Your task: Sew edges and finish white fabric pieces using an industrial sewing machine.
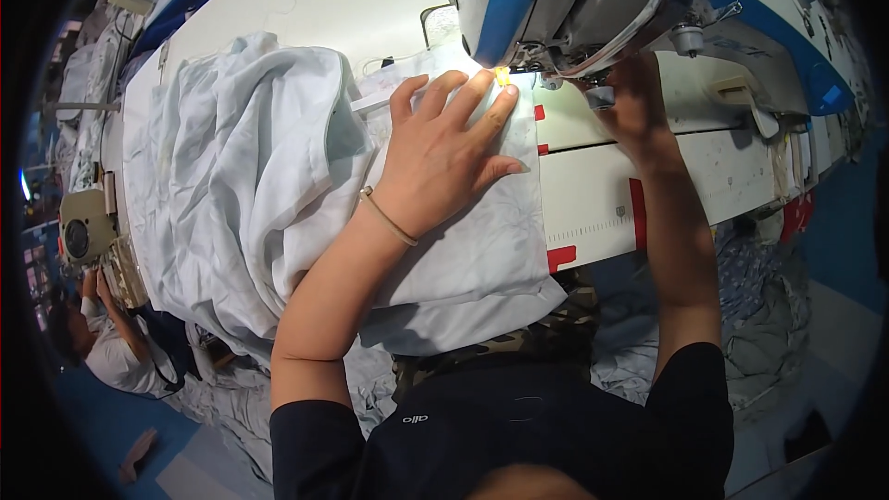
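Head view: the left hand (435, 157) lies palm down on the white cloth (486, 222), fingers spread and thumb apart, gripping nothing. Its fingertips reach to just beside the yellow bit (503, 76) under the head of the machine (546, 0); the wide spread likely holds the layer flat and steady there. The right hand (634, 102) is to the right of the left one, past the cloth's edge and partly behind the machine's lower parts; whether its fingers are closed on anything, I cannot tell.

The cloth lies under the left hand, fairly smooth there and heaped in loose folds to its left, perhaps so that the bulk is out of the fingers' way. Its right edge runs just beyond the left thumb, and its near edge droops toward the lap (556, 324), closer to the body than the wrist with the band (389, 219).

The widest room for moving is right of the left thumb, where table (593, 185) with red tape (637, 213) shows between the cloth and the right forearm (681, 222). Ahead, the machine leaves little room above the fingertips; leftward, folds crowd the hand.
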Available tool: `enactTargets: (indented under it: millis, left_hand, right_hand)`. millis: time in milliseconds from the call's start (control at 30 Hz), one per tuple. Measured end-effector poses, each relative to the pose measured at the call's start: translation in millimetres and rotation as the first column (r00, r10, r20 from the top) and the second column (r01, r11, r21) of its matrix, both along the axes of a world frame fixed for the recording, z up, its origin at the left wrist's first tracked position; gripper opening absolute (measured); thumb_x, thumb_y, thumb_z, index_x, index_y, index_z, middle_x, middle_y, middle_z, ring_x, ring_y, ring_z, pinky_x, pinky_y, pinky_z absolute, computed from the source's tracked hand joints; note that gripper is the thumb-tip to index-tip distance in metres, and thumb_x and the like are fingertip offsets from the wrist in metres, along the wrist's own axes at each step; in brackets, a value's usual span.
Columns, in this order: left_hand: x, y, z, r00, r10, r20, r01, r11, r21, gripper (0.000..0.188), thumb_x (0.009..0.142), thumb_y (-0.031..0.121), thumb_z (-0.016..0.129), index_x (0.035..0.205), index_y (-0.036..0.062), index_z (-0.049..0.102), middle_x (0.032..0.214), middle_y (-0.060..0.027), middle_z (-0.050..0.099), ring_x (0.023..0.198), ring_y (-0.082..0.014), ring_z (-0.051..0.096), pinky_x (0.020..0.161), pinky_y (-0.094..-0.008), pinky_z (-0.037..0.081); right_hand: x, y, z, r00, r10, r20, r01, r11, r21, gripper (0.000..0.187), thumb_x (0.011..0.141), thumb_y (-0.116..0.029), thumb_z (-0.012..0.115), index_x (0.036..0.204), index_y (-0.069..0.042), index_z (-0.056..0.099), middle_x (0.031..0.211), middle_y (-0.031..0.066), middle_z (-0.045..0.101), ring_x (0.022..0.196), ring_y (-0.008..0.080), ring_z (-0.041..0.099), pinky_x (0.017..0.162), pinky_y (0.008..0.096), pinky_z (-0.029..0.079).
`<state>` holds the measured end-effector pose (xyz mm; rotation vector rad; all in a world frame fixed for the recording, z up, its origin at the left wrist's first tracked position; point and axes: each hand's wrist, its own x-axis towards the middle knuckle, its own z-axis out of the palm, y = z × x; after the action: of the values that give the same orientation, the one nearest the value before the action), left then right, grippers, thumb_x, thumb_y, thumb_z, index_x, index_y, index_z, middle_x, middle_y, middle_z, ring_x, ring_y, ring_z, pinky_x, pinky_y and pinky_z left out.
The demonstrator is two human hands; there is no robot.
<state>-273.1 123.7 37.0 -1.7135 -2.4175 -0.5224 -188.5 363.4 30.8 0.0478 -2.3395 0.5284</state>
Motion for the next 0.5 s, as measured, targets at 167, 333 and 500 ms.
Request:
enactTargets:
  millis: [167, 333, 500]
  left_hand:
    - [1.4, -3.1, 3.1, 1.0, -0.027, 0.009, 0.026, 1.0, 0.012, 0.072, 0.078, 0.051, 0.076, 0.136, 0.0135, 0.058, 0.14, -0.0076, 0.053, 0.125, -0.0275, 0.047, 0.109, -0.0521, 0.026]
    - [2.3, -4.3, 5.7, 0.999, -0.047, 0.015, 0.046, 0.999, 0.011, 0.072, 0.078, 0.051, 0.076, 0.136, 0.0136, 0.058, 0.14, -0.0076, 0.053, 0.124, -0.0275, 0.048, 0.109, -0.0524, 0.026]
    - [2.6, -6.1, -1.4, 0.999, -0.031, 0.02, 0.03, 0.999, 0.03, 0.071, 0.078, 0.051, 0.076, 0.136, 0.0138, 0.058, 0.141, -0.0075, 0.052, 0.124, -0.0285, 0.048, 0.108, -0.0528, 0.026]
  right_hand:
    - [5.9, -1.8, 7.3, 0.999, 0.024, 0.042, -0.024, 1.0, -0.017, 0.023, 0.07, -0.001, 0.073, 0.093, -0.002, 0.068, 0.09, 0.0181, 0.069, 0.087, 0.0427, 0.063, 0.079, 0.0463, 0.049]
    - [7.8, -3.5, 14.1, 0.999, 0.033, -0.004, -0.033, 0.999, 0.0, 0.027, 0.076, -0.004, 0.075, 0.102, -0.003, 0.068, 0.099, 0.0188, 0.069, 0.092, 0.0409, 0.063, 0.082, 0.0458, 0.05]
    - [16.0, 6.1, 15.5, 0.948, -0.099, 0.302, 0.115, 0.993, -0.037, 0.033, 0.078, -0.013, 0.082, 0.107, -0.002, 0.067, 0.102, 0.0173, 0.069, 0.095, 0.0375, 0.064, 0.084, 0.0452, 0.051]
